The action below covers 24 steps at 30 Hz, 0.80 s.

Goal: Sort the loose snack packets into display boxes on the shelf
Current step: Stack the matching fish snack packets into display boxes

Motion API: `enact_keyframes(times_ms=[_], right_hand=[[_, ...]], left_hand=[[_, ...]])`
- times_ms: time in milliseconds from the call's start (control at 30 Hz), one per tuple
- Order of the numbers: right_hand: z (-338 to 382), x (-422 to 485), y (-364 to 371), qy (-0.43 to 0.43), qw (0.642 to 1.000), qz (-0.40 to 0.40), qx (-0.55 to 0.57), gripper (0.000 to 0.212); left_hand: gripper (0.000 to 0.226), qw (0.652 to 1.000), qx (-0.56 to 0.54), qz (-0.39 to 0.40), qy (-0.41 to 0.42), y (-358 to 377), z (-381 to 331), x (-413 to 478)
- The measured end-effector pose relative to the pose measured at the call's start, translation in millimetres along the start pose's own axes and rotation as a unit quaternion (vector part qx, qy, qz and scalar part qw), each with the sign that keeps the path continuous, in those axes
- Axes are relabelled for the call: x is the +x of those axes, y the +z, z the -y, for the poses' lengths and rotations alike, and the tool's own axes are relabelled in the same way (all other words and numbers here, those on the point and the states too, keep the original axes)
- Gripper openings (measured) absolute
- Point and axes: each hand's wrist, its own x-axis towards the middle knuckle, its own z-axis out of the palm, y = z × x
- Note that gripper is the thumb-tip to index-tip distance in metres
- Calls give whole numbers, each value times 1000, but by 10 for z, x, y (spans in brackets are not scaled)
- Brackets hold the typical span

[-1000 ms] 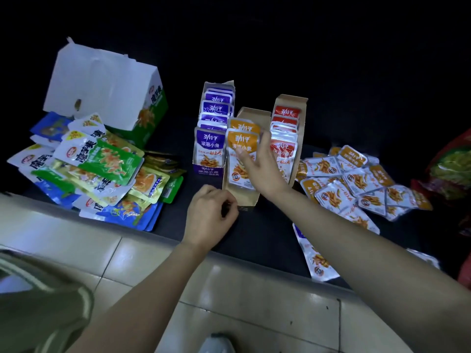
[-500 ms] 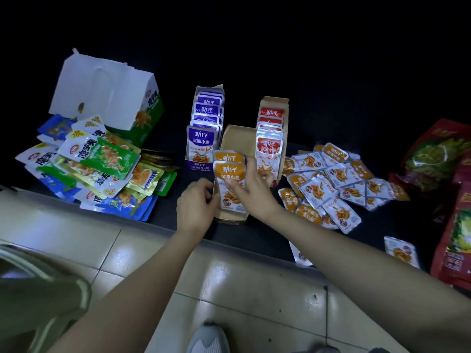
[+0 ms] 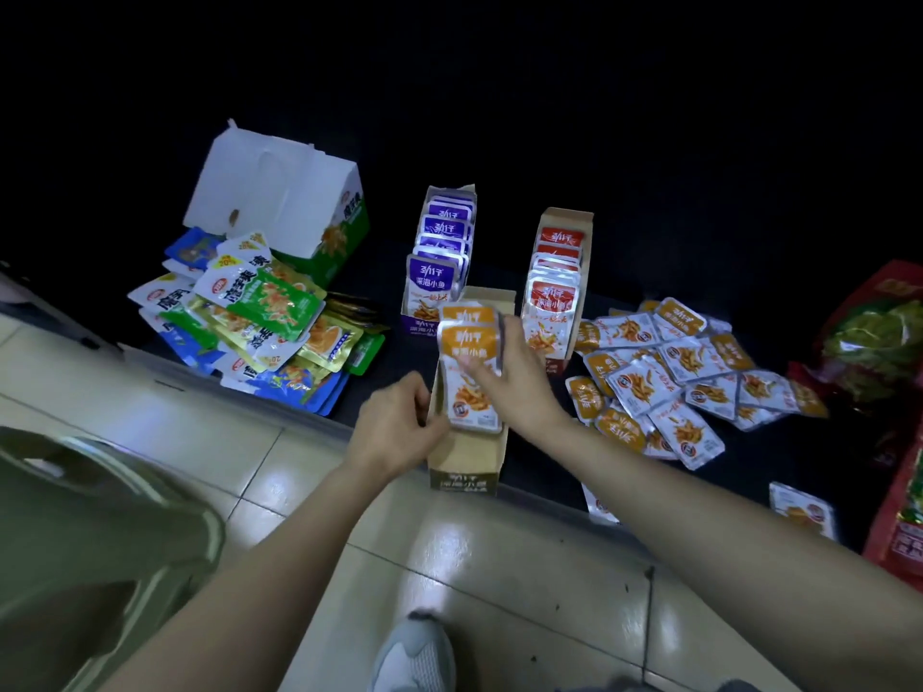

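Observation:
Three narrow display boxes stand on the dark shelf. The purple box (image 3: 439, 252) and the red box (image 3: 557, 272) are full of packets. The orange box (image 3: 469, 459) sits nearest, at the shelf's front edge. My left hand (image 3: 397, 424) grips its left wall. My right hand (image 3: 509, 377) rests on the upright orange packets (image 3: 469, 342) in that box, fingers spread across them. A loose heap of orange packets (image 3: 669, 372) lies to the right of my right arm.
A pile of green, blue and yellow packets (image 3: 259, 317) lies at the left below an open white and green carton (image 3: 284, 197). Large red bags (image 3: 879, 337) sit at the far right. Tiled floor and my shoe (image 3: 414, 651) are below the shelf.
The orange box has slid forward toward the shelf's front edge with both hands on it. The camera view has shifted, bringing the red bags on the right into sight.

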Motion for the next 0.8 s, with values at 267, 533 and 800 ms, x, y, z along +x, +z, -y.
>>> enact_keyframes(times_ms=[267, 533, 800], right_hand=[[-207, -185, 36, -100, 981, 40, -159, 48], [-326, -182, -180, -51, 974, 26, -218, 86], [-186, 41, -143, -9, 962, 21, -272, 78]], left_hand=[[44, 999, -27, -37, -4, 147, 57, -30], [49, 999, 5, -40, -3, 186, -48, -6], [41, 999, 28, -22, 22, 190, -54, 43]])
